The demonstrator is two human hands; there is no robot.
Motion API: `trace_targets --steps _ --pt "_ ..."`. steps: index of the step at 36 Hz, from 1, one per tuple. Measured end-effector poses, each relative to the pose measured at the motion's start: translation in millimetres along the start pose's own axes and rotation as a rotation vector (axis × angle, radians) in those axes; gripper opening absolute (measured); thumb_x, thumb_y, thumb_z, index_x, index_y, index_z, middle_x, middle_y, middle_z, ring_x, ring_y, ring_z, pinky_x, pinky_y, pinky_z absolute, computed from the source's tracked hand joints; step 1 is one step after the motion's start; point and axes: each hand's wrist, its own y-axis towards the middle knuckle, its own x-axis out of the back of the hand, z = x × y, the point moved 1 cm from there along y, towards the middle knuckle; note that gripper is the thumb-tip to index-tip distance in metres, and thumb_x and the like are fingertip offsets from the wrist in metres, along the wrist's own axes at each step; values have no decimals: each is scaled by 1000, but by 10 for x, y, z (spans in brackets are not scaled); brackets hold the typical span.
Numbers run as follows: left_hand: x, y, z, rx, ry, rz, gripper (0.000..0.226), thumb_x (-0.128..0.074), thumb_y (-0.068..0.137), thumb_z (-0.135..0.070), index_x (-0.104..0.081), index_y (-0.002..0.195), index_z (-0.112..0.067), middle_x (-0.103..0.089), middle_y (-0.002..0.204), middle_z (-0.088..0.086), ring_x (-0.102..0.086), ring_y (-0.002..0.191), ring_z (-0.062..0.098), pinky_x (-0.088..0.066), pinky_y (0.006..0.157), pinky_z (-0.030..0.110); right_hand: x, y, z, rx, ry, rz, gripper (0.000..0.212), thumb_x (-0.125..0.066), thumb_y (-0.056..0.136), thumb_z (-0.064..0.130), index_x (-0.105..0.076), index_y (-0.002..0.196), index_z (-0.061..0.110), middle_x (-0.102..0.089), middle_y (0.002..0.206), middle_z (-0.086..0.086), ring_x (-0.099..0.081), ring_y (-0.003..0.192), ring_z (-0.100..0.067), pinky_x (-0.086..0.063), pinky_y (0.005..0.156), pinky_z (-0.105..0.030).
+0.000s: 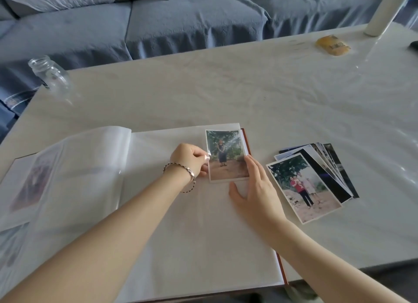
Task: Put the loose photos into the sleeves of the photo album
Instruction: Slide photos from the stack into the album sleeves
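While I look down through the head camera, I count one photo album [181, 223] lying open on the table [248, 88], one photo [226, 155] at the upper right corner of its right page, and one fanned stack of loose photos [303, 185] just beside the album's right edge (at least six prints, though the overlapped ones are hard to count). The turned pages on the left show two photos dimly through their sheets.

My left hand [188, 159], with a bracelet [181, 169] at the wrist, has its fingers curled, and thumb and forefinger pinch the clear sleeve film [207, 154] at the photo's left edge. My right hand [255, 187] lies flat and loose, gripping nothing: straight fingertips press on the photo's right edge, and the thumb is spread out on the bare page below it.

Well apart from the album, one glass jar [51, 76] stands at the far left corner, and one yellow packet [333, 45] lies near a white post [382, 11] at far right. A blue sofa [181, 22] runs behind the table.
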Motion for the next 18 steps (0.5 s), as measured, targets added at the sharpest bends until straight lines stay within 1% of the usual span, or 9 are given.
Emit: trace_targets --steps 3,6,7,9,11,12,14,16,18 --pt "-6 29 15 8 14 -12 25 -50 88 1 -62 69 -9 -58 61 11 -56 38 7 -58 70 41 2 1 7 0 -13 6 66 -59 85 24 -29 143 13 -32 148 3 -34 133 -12 -24 103 -16" --pt "-50 -7 -39 -19 102 -64 17 -44 91 -8 -60 84 -7 -64 78 16 -65 68 27 -54 81 46 7 -1 20 6 -21 11 65 -58 86 25 -30 143 12 -30 149 3 -33 135 -12 -22 103 -14" --pt "-70 -27 -53 -89 233 -97 17 -45 93 -12 -59 101 -10 -65 95 16 -64 87 30 -50 88 41 7 -2 19 12 -24 12 64 -58 86 25 -31 142 12 -30 150 4 -33 135 -12 -23 103 -14" --pt "-123 -99 -42 -314 448 -190 43 -47 93 -13 -40 136 -8 -53 125 14 -51 115 29 -39 99 36 7 -6 15 14 -28 24 62 -56 87 26 -31 143 13 -28 151 5 -32 135 -11 -24 104 -17" --pt "-173 -157 -63 -633 580 -219 47 -44 91 -14 -40 138 -7 -47 136 14 -44 125 30 -38 102 39 15 -8 13 7 -19 36 62 -56 87 25 -31 143 12 -27 151 4 -32 136 -12 -24 105 -17" --pt "-210 -159 -64 -756 681 -186 46 -39 91 -17 -46 135 -8 -46 138 13 -43 128 29 -38 103 41 23 -8 13 2 -11 36 62 -56 87 23 -31 143 12 -29 150 3 -32 135 -12 -22 104 -14" --pt "-273 -169 -49 -803 932 64 47 -32 95 -20 -36 143 -18 -27 153 3 -23 142 20 -17 114 41 51 -13 8 -2 0 35 61 -57 86 17 -33 141 9 -36 146 -1 -35 133 -15 -18 99 -7" --pt "-291 -161 7 -647 1145 290 54 -25 99 -20 -9 149 -29 2 157 -9 2 145 11 4 115 37 95 -39 -3 2 -8 47 59 -56 86 13 -34 140 7 -39 144 -5 -38 131 -18 -16 95 -5" --pt "-262 -122 25 -557 1218 303 53 -19 101 -28 4 148 -33 12 156 -12 8 144 10 8 116 40 150 -86 -25 36 -29 75 55 -54 89 12 -34 140 6 -36 146 -5 -36 133 -19 -15 98 -7"
